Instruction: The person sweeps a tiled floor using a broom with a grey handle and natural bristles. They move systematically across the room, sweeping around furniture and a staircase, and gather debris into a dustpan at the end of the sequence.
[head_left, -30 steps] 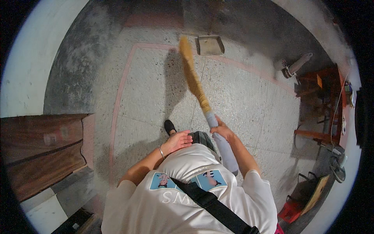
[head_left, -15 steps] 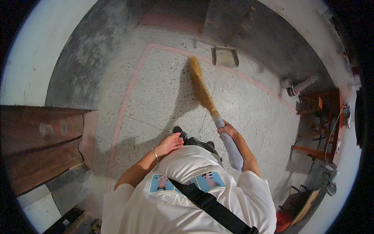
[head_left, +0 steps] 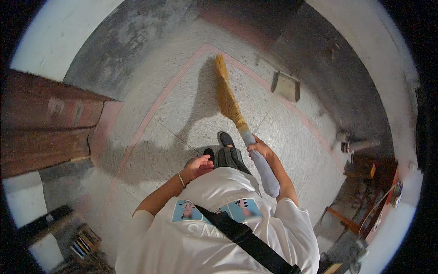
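Head view is showing the broom [head_left: 230, 106] slanting up from the centre of the frame toward the upper middle, its straw-coloured bristles fanning out and touching the speckled floor [head_left: 292, 137] just beside a pink inlaid line [head_left: 157, 107]. Compared with the earlier pictures, the bristle tip is now lying further left and closer to that pink line, while the dustpan [head_left: 286, 86] is sitting well apart to the upper right; judging by this, the stroke is dragging across the floor rather than heading toward the pan, so a gathering pass looks to be in progress and not a final scoop.

The right hand [head_left: 258, 148] is gripping the pale grey handle just below the bristle binding, fingers wrapped tight around it, with the rest of the handle running down along the forearm. The left hand [head_left: 200, 165] is hanging free in front of the white shirt, fingers loosely curled and holding nothing, a thin bracelet showing at the wrist. It is resting about where it was a moment ago, so only one arm is driving the sweep.

Dark shoes [head_left: 225, 138] are standing just below the bristles. A brown wooden bench [head_left: 45, 132] is filling the left of the frame, and a reddish wooden stand [head_left: 365, 182] is crowding the right edge.
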Action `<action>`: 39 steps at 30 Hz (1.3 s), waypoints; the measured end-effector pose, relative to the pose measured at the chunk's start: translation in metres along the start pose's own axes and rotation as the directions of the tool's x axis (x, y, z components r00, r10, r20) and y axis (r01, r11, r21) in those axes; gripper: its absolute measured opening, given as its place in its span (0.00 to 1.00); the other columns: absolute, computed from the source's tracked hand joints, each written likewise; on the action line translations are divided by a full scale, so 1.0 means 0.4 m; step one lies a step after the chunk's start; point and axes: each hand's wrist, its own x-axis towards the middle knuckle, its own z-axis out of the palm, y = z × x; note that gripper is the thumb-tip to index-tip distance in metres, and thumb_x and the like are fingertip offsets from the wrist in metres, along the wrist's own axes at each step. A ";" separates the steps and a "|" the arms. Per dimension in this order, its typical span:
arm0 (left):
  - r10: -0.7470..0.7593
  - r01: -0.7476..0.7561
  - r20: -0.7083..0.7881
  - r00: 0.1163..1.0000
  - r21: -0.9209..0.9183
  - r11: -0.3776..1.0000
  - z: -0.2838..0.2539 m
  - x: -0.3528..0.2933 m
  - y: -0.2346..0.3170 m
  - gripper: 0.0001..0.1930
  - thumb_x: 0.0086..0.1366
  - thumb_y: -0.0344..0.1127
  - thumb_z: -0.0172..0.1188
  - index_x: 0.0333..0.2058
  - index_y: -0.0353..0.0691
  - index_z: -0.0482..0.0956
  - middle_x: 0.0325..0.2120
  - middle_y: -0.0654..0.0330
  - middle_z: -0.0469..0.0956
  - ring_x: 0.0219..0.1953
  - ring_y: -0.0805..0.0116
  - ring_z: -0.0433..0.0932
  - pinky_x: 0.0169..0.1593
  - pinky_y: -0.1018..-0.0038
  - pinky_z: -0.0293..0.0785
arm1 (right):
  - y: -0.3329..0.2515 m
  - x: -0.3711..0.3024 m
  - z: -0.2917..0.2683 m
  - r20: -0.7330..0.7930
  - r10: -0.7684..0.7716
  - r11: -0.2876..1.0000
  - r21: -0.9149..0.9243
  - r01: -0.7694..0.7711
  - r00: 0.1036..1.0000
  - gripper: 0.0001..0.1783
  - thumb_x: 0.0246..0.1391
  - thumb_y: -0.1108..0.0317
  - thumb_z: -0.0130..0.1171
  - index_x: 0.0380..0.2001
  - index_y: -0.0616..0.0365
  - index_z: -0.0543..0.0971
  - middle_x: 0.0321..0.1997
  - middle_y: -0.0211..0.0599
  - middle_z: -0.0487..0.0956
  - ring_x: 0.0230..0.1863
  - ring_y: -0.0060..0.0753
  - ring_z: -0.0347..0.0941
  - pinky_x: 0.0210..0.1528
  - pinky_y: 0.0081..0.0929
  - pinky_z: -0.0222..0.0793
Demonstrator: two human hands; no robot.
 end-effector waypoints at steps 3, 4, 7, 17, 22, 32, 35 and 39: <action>0.027 -0.043 -0.074 0.997 -0.223 0.974 -0.038 0.025 0.032 0.25 0.55 0.38 0.54 0.51 0.41 0.61 0.35 0.58 0.71 0.38 0.65 0.73 0.44 0.67 0.71 | -0.046 0.043 -0.067 0.074 0.011 0.997 -0.079 -0.005 0.997 0.40 0.32 0.71 0.57 0.54 0.49 0.57 0.25 0.36 0.69 0.19 0.31 0.68 0.19 0.30 0.67; 0.073 -0.092 -0.093 0.993 -0.226 0.970 -0.052 0.027 0.047 0.25 0.55 0.38 0.54 0.51 0.41 0.61 0.35 0.58 0.71 0.38 0.65 0.73 0.44 0.67 0.72 | -0.057 0.059 -0.100 0.084 0.026 0.995 -0.099 -0.018 0.996 0.39 0.32 0.71 0.57 0.54 0.50 0.58 0.24 0.36 0.69 0.19 0.31 0.68 0.19 0.30 0.67; 0.186 -0.281 -0.340 0.922 -0.255 0.925 -0.095 0.023 0.048 0.24 0.55 0.38 0.53 0.51 0.40 0.62 0.34 0.57 0.72 0.35 0.65 0.74 0.39 0.68 0.74 | -0.092 0.076 -0.198 0.118 -0.028 0.995 -0.094 0.039 0.993 0.34 0.34 0.72 0.55 0.50 0.54 0.58 0.20 0.38 0.69 0.16 0.32 0.68 0.17 0.31 0.67; 0.077 -0.290 -0.665 0.743 -0.216 0.932 -0.223 0.036 -0.192 0.28 0.52 0.33 0.53 0.53 0.37 0.60 0.28 0.57 0.72 0.28 0.66 0.74 0.31 0.70 0.75 | -0.298 0.163 -0.258 0.077 -0.020 0.990 0.138 0.010 0.997 0.18 0.36 0.71 0.53 0.35 0.57 0.63 0.18 0.40 0.68 0.17 0.36 0.68 0.18 0.32 0.67; 0.086 -0.272 -0.696 0.712 -0.161 0.949 -0.148 0.030 -0.228 0.27 0.50 0.31 0.53 0.51 0.36 0.63 0.27 0.54 0.73 0.25 0.66 0.74 0.26 0.70 0.74 | -0.450 0.245 -0.126 0.219 0.023 0.975 0.210 -0.070 0.975 0.13 0.38 0.69 0.53 0.29 0.59 0.65 0.19 0.40 0.68 0.18 0.35 0.66 0.21 0.30 0.67; 0.292 -0.363 -0.739 0.607 0.069 0.929 -0.292 0.014 -0.388 0.24 0.50 0.37 0.56 0.47 0.36 0.68 0.27 0.52 0.76 0.28 0.66 0.76 0.30 0.73 0.72 | -0.714 0.359 0.463 0.459 -0.087 0.631 0.713 -0.307 0.884 0.09 0.44 0.63 0.53 0.24 0.56 0.69 0.26 0.37 0.72 0.25 0.35 0.68 0.29 0.30 0.70; 0.207 -0.458 -0.792 0.575 -0.101 0.883 -0.294 -0.113 -0.307 0.24 0.51 0.33 0.55 0.48 0.36 0.66 0.27 0.54 0.75 0.26 0.66 0.75 0.26 0.73 0.72 | -0.807 0.385 0.653 0.243 -0.160 0.650 0.755 -0.083 0.957 0.11 0.48 0.60 0.51 0.27 0.56 0.71 0.29 0.37 0.71 0.30 0.37 0.67 0.32 0.32 0.72; 0.111 -0.501 -0.827 0.551 -0.222 0.836 -0.417 -0.139 -0.398 0.24 0.51 0.33 0.55 0.48 0.38 0.66 0.28 0.54 0.74 0.28 0.65 0.75 0.28 0.71 0.73 | -0.867 0.475 0.869 0.149 -0.163 0.650 0.760 -0.008 0.975 0.13 0.48 0.58 0.49 0.33 0.54 0.70 0.34 0.35 0.71 0.32 0.37 0.68 0.35 0.32 0.70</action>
